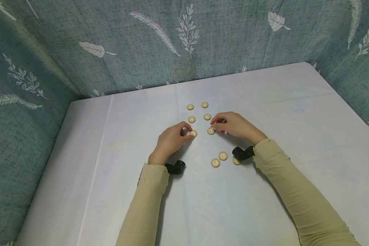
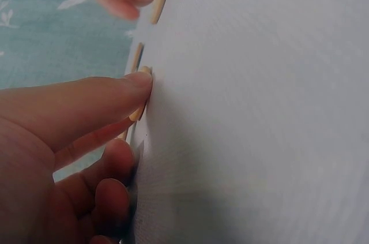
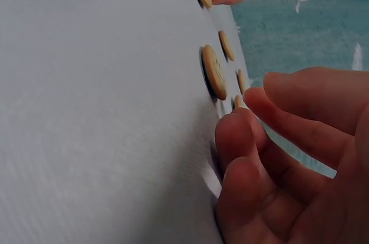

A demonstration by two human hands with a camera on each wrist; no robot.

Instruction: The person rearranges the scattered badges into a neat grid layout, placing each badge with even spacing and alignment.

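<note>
My left hand (image 1: 171, 140) pinches a round, pale wooden button (image 1: 193, 133) between thumb and index finger, down at the table. In the left wrist view the thumb covers part of that button's edge (image 2: 138, 111). My right hand (image 1: 233, 124) is just right of another wooden button (image 1: 211, 131), which lies flat on the table. In the right wrist view this button (image 3: 214, 72) sits beyond the fingertips, and a gap shows between thumb and index finger. Both buttons are side by side, the left one slightly nearer to me.
Farther back, more buttons lie in two columns, including one at the left (image 1: 190, 107) and one at the right (image 1: 204, 105). Nearer to me are loose buttons (image 1: 215, 163), one partly hidden under the right wrist camera (image 1: 243, 153). A white cloth (image 1: 126, 191) covers the table; a leaf-patterned curtain (image 1: 233, 41) hangs behind.
</note>
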